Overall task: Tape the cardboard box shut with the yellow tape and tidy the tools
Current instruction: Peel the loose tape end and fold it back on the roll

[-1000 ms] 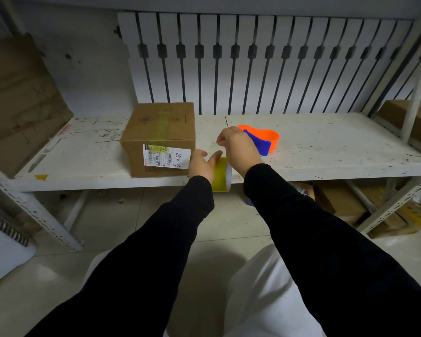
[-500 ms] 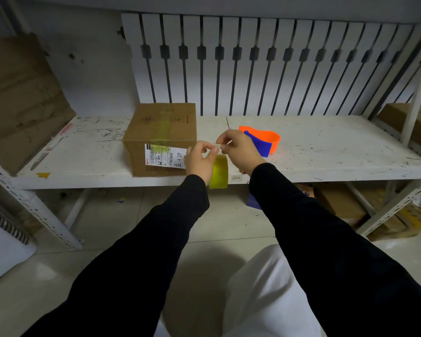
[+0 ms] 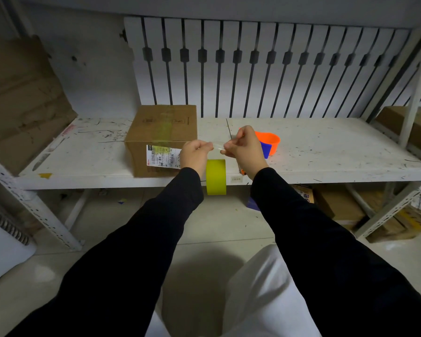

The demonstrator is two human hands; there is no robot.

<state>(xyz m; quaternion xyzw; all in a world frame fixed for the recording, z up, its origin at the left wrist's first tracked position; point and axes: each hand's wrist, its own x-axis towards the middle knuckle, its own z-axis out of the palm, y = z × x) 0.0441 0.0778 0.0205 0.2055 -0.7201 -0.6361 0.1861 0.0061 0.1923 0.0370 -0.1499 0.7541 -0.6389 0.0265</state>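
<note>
A closed cardboard box (image 3: 164,132) with a white label and a strip of yellow tape over its top stands on the white shelf (image 3: 326,152). The yellow tape roll (image 3: 216,176) hangs at the shelf's front edge, just right of the box. My left hand (image 3: 195,155) and my right hand (image 3: 243,148) are raised above the roll, each pinching one end of a short, pale stretch of tape (image 3: 218,145) between them. A small orange thing shows under my right wrist; I cannot tell what it is.
An orange bowl (image 3: 269,141) with a blue piece in it sits behind my right hand. Flat cardboard (image 3: 22,100) leans at the left. More boxes (image 3: 340,205) lie under the shelf and at the far right. A slatted white panel backs the shelf.
Both hands have lifted from the roll and drawn apart, stretching a short length of tape between them. The roll now hangs lower below my left hand.
</note>
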